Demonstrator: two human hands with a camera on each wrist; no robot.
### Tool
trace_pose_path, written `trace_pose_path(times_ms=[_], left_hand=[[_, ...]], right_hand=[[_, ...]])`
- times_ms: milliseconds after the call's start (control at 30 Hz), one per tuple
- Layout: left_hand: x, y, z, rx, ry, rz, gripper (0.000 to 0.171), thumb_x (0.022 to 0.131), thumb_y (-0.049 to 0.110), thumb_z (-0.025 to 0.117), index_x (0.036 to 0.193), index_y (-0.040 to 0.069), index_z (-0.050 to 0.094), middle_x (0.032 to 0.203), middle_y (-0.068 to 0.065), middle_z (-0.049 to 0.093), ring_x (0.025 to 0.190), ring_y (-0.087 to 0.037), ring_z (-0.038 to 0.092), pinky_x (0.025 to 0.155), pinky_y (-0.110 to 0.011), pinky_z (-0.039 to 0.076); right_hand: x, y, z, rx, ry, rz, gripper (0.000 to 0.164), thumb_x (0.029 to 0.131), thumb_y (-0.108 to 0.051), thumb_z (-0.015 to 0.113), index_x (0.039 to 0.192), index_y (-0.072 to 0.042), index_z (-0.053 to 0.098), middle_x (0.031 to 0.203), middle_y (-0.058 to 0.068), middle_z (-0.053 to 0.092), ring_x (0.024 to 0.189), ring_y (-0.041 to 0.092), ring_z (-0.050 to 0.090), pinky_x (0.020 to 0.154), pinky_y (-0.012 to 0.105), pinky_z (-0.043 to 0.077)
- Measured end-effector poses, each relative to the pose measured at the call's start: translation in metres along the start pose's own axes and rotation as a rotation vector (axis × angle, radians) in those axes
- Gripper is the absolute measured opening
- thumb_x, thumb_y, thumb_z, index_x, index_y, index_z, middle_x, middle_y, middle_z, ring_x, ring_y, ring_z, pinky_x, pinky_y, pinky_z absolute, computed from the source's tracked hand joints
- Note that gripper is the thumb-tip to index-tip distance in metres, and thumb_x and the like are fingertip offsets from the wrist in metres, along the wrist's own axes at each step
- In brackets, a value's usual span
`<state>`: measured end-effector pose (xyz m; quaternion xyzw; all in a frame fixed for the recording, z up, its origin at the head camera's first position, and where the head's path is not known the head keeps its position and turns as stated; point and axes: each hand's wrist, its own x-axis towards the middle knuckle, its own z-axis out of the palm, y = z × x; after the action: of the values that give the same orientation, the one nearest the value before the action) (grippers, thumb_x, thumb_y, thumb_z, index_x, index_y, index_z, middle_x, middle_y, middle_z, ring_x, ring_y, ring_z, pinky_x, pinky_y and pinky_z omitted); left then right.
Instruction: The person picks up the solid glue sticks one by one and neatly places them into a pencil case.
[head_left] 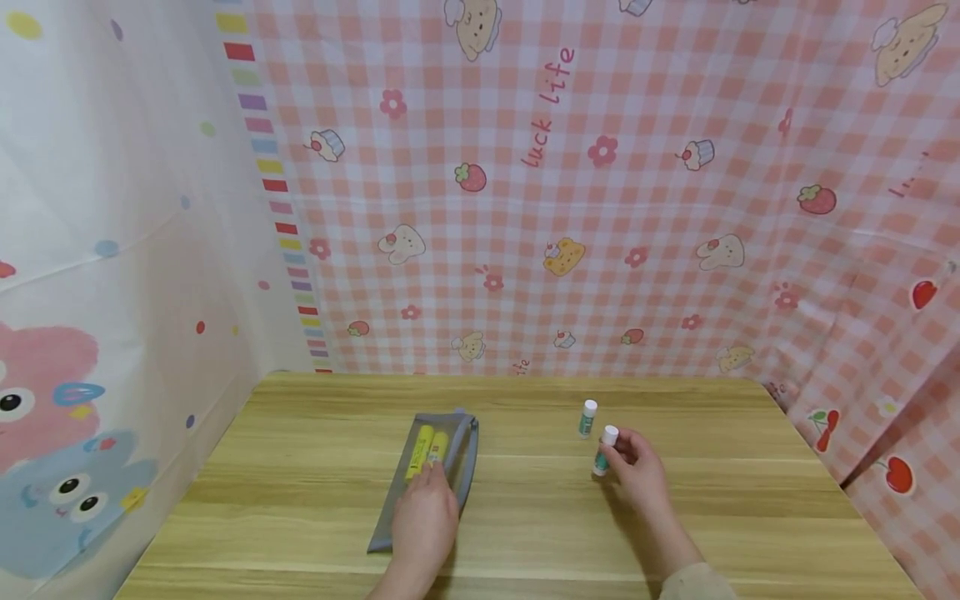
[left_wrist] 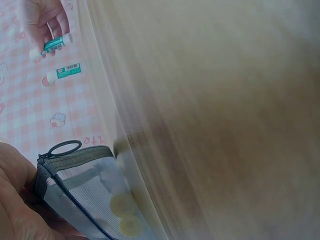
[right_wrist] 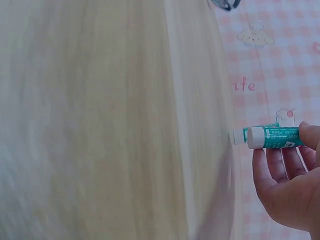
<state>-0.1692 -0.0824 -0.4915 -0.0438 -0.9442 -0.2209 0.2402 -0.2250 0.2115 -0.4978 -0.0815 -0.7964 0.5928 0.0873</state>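
A grey-edged mesh zip pouch [head_left: 392,508] lies on the left of the table with two yellow tubes [head_left: 422,446] showing in it. My left hand [head_left: 426,517] holds the pouch, its fingertips near the tubes. In the left wrist view, the zip pull [left_wrist: 65,146] and the tubes' round ends [left_wrist: 122,205] show beside that hand. On the right, my right hand [head_left: 637,475] pinches a glue stick [right_wrist: 280,137] with a white cap and teal label, upright at the table. A second matching glue stick [head_left: 587,419] stands just behind it, apart from the hand.
The wood-grain table [head_left: 540,533] reaches back to a pink checked cloth [head_left: 525,250] with printed cartoons. A white printed cloth [head_left: 135,250] hangs on the left. Table surface lies between the pouch and the glue sticks.
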Motion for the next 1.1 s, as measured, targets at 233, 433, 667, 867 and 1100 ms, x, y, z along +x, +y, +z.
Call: trace_pose_path(times_ms=[233,433,667,867,1100], left_hand=[[0.000,0.000,0.000,0.005,0.017,0.013,0.030,0.085,0.002,0.060,0.109,-0.014,0.066,0.106,-0.033,0.067,0.098,-0.046,0.066,0.074,-0.057,0.055],[0.000,0.000,0.000,0.006,0.014,0.009,0.030,0.085,0.003,0.060,0.109,-0.014,0.066,0.107,-0.032,0.067,0.098,-0.046,0.066,0.074,-0.057,0.055],[0.000,0.001,-0.001,0.003,-0.015,-0.007,0.031,0.086,0.003,0.060,0.111,-0.014,0.065,0.109,-0.032,0.066,0.100,-0.046,0.066,0.077,-0.058,0.055],[0.000,0.002,-0.004,-0.006,-0.040,-0.022,0.032,0.086,0.003,0.061,0.113,-0.014,0.064,0.111,-0.032,0.066,0.102,-0.047,0.065,0.080,-0.058,0.054],[0.000,0.001,-0.002,-0.005,-0.023,-0.013,0.031,0.086,0.003,0.060,0.112,-0.014,0.065,0.110,-0.032,0.066,0.102,-0.046,0.065,0.080,-0.058,0.054]], right_hand=[[-0.004,-0.001,0.012,0.095,-0.021,-0.155,0.028,0.092,-0.008,0.068,0.112,0.010,0.060,0.100,0.015,0.067,0.087,0.012,0.060,0.071,0.019,0.051],[-0.008,-0.009,0.023,0.098,-0.058,-0.082,0.028,0.094,-0.004,0.065,0.117,0.010,0.059,0.106,0.018,0.066,0.091,0.015,0.060,0.075,0.024,0.055],[-0.013,-0.015,0.040,0.077,-0.082,-0.055,0.026,0.093,-0.003,0.066,0.116,0.008,0.061,0.104,0.015,0.067,0.089,0.014,0.061,0.075,0.022,0.053],[-0.017,-0.016,0.055,0.050,-0.124,-0.066,0.025,0.094,-0.006,0.066,0.115,0.007,0.062,0.102,0.012,0.067,0.090,0.018,0.061,0.075,0.023,0.051],[-0.021,-0.024,0.073,0.044,-0.169,-0.084,0.026,0.094,-0.008,0.067,0.115,0.006,0.063,0.100,0.011,0.066,0.090,0.020,0.061,0.074,0.024,0.052]])
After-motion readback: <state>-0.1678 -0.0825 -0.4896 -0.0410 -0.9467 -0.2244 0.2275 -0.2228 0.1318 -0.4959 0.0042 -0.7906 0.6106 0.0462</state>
